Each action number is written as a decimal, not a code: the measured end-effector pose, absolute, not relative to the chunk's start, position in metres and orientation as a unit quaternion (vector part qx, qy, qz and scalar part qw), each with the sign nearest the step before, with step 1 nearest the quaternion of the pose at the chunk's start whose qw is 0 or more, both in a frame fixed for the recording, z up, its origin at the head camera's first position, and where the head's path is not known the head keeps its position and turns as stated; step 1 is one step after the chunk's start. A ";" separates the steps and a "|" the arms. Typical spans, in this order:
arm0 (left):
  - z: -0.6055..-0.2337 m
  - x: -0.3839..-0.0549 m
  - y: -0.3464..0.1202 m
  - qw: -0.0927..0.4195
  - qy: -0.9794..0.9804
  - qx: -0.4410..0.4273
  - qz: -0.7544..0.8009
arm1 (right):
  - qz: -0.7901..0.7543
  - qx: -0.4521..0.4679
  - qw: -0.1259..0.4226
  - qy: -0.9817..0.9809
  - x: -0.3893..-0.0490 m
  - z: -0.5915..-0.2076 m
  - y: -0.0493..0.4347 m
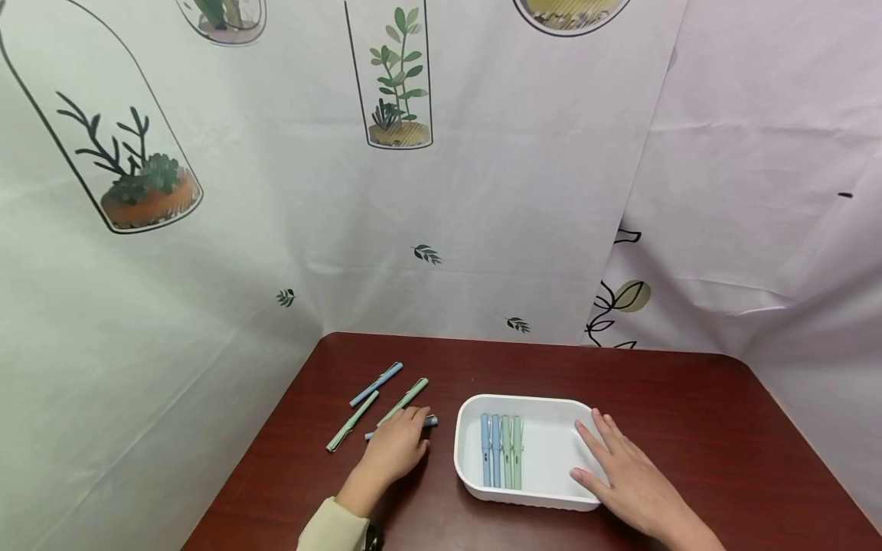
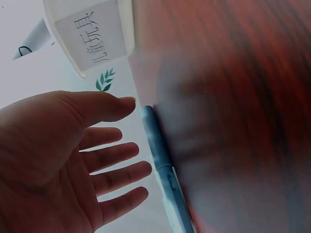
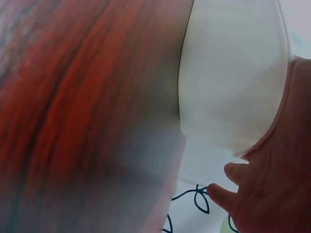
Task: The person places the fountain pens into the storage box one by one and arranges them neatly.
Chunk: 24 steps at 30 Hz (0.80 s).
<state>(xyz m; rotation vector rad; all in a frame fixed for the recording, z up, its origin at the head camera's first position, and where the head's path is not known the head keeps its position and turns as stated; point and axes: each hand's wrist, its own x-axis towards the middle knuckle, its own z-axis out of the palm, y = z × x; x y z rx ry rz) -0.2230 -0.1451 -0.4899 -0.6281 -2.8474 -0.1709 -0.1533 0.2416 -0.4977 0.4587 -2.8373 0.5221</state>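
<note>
My left hand (image 1: 396, 446) reaches low over a blue pen (image 1: 430, 422) lying on the table, hiding its middle. In the left wrist view the fingers and thumb are spread, with this pen (image 2: 167, 174) just beyond the fingertips. Close by lie a green pen (image 1: 412, 393), a second green pen (image 1: 353, 421) and another blue pen (image 1: 376, 384). My right hand (image 1: 630, 478), fingers extended, rests at the right rim of a white tray (image 1: 544, 499). Inside the tray's left half, two blue pens (image 1: 491, 451) and two green pens (image 1: 512, 451) lie side by side.
The dark red wooden table (image 1: 696, 428) has rounded back corners. A pale curtain (image 1: 482, 229) printed with plants in jars hangs behind it and along the sides. A label with writing (image 2: 90, 31) is on the tray's side facing the left hand.
</note>
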 end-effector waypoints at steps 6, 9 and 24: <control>-0.497 -0.228 -0.145 0.097 -0.972 -0.207 -0.057 | 0.173 0.156 0.107 -0.966 -0.154 -0.497 0.241; -0.500 -0.231 -0.145 0.101 -0.971 -0.212 -0.050 | 0.172 0.155 0.106 -0.967 -0.155 -0.497 0.240; -0.500 -0.238 -0.147 0.109 -0.973 -0.198 -0.044 | 0.171 0.158 0.116 -0.966 -0.155 -0.499 0.241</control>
